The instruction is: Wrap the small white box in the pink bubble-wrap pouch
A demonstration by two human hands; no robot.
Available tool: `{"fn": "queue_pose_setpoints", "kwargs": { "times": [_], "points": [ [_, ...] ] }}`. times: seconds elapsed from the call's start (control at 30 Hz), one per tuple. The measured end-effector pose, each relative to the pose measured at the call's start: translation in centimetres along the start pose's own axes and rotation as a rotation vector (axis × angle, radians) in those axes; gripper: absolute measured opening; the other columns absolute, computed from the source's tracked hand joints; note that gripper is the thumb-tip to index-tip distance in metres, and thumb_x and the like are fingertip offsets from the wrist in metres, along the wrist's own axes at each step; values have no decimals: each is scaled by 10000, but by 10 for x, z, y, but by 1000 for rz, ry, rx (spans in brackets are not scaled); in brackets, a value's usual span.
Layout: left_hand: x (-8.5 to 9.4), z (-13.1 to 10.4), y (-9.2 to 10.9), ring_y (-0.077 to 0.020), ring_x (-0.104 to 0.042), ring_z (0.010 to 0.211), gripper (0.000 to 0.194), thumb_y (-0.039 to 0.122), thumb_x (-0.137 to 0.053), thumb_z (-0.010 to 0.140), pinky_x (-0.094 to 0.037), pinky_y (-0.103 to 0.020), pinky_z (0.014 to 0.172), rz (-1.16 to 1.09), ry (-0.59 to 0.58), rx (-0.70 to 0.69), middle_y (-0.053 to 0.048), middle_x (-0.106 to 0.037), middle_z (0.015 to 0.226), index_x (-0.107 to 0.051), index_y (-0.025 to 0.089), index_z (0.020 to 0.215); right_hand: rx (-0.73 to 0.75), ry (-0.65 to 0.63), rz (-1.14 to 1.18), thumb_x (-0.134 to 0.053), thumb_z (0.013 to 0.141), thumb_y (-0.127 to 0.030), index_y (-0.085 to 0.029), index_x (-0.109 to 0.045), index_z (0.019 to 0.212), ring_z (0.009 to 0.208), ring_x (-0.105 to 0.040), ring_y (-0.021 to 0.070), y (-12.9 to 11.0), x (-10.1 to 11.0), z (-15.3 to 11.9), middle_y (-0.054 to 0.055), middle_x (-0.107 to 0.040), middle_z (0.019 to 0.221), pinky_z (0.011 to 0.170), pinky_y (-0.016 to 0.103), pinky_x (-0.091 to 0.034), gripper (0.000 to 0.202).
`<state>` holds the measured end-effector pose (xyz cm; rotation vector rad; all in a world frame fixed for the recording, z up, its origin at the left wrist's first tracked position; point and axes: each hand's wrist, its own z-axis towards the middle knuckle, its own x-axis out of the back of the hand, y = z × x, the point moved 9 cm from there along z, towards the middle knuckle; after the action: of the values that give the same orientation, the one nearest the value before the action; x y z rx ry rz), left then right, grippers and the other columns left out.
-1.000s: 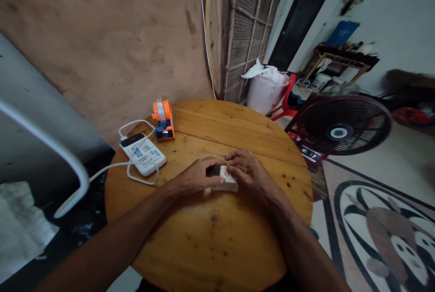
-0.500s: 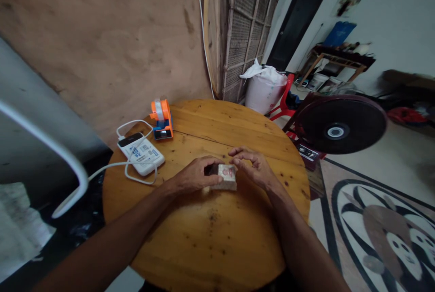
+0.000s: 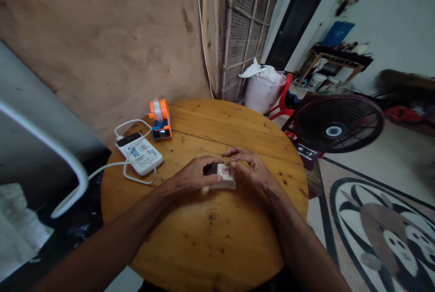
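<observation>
A small pale box (image 3: 226,184) with a red mark on its top lies on the round wooden table (image 3: 211,233). My left hand (image 3: 196,174) grips its left end, thumb along the near side and fingers behind. A dark patch shows between that thumb and the fingers; I cannot make out its detail. At the far right corner of the box is my right hand (image 3: 249,168), its fingers loosely bent and apart. Its fingertips overlap the edge of the box top, and whether they touch it I cannot tell.
An orange and blue tape dispenser (image 3: 161,119) stands at the table's far left. Nearer lies a white power bank (image 3: 142,156) with a looping white cable. Right of the table are a round fan (image 3: 356,124), a red chair (image 3: 283,97) and a white sack (image 3: 263,90).
My right hand has moved slightly left, bringing its fingertips over the box's top edge. My left hand keeps its grip. The view has shifted a little.
</observation>
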<state>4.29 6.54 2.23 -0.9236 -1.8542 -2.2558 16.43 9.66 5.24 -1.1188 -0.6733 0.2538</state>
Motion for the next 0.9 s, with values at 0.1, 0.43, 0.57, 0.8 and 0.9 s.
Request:
{"fn": "queue_pose_setpoints", "kwargs": {
  "times": [0.1,0.43,0.57,0.8,0.9],
  "points": [
    [0,-1,-6,-238,-596,1043,475,301,-627,743,-464,-378,923,-5,9,24,-72,-638,1184,-589,188,1202,-3,15,12,-615,847,-372,-225,-707,857,1101,-562,198,0,8,-1,48,-613,1115,957,365,-426,174],
    [-1,-6,-3,-308,-476,1236,847,368,-758,624,-389,-454,1039,152,-40,-84,-108,-484,1389,-412,215,1382,-118,-297,-230,-815,620,-314,-274,-434,1369,1083,-582,253,18,-13,-13,74,-602,1225,932,405,-458,841],
    [1,-5,-1,-298,-498,1204,812,286,-727,638,-401,-442,1023,192,16,-42,-112,-511,1354,-407,200,1380,-125,-260,-352,-769,674,-276,-261,-359,1422,1072,-582,257,23,-14,-11,95,-592,1245,934,426,-446,853],
    [8,-3,1,-257,-533,1148,693,240,-670,681,-414,-406,996,201,140,2,-106,-551,1297,-450,190,1336,-72,-181,-403,-704,738,-256,-233,-274,1465,1104,-573,257,19,-10,-7,116,-582,1275,957,447,-433,845],
    [5,-2,-4,-268,-530,1145,701,291,-703,671,-420,-413,983,203,103,-3,-99,-555,1284,-469,202,1325,-106,-211,-427,-745,710,-338,-239,-308,1456,1188,-525,290,26,-11,-8,131,-519,1358,1005,484,-397,871]
  ]
}}
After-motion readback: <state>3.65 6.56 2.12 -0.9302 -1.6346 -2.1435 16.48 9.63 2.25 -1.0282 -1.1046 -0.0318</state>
